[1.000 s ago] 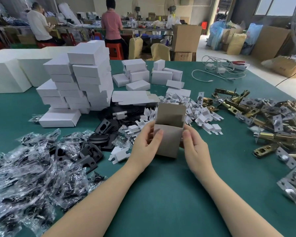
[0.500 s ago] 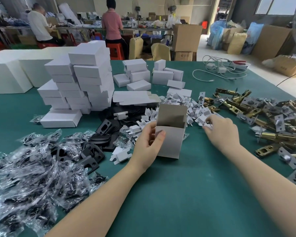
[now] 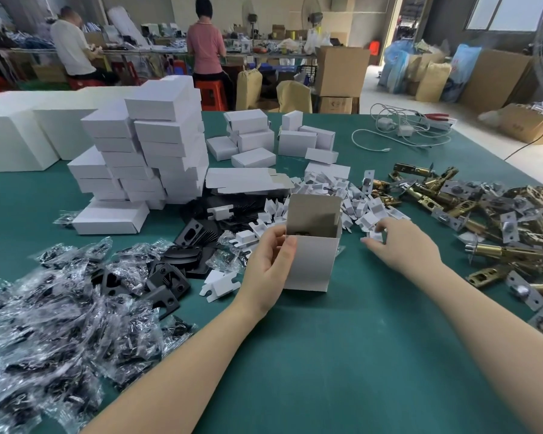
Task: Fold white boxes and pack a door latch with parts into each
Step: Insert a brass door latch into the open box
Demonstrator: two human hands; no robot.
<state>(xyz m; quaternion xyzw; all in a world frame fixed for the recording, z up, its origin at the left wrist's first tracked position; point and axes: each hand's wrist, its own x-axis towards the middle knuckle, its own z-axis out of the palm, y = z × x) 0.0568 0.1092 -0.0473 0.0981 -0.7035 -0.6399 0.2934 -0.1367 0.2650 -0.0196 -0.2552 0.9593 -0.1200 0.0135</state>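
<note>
A big room holds stacked brown cartons [image 3: 342, 68] at the back, and two people [image 3: 206, 47] work at a far table. Up close, a wide green worktop [image 3: 342, 355] carries everything. At its far left edge sit big white blocks [image 3: 16, 136]. Next to them is a tall pile of shut white boxes [image 3: 157, 142], with more small boxes [image 3: 251, 136] behind the middle. A white cable [image 3: 402, 133] lies at the far right. On the left is a heap of clear bags with black parts [image 3: 44, 333], and some black plates [image 3: 182, 245] lie near it. On the right is a heap of gold and silver door latches [image 3: 496, 220]. In the middle is a spread of little white card pieces [image 3: 336, 195]. Just in front of those stands one open white box [image 3: 311, 255], upright on the worktop, its top flap up. The left hand [image 3: 268, 270] holds the box by its left side, grip clamped on it with the thumb on the front. The right hand [image 3: 402, 242] reaches low over the card pieces, its fingertips pinching one small white card piece [image 3: 375, 235].
</note>
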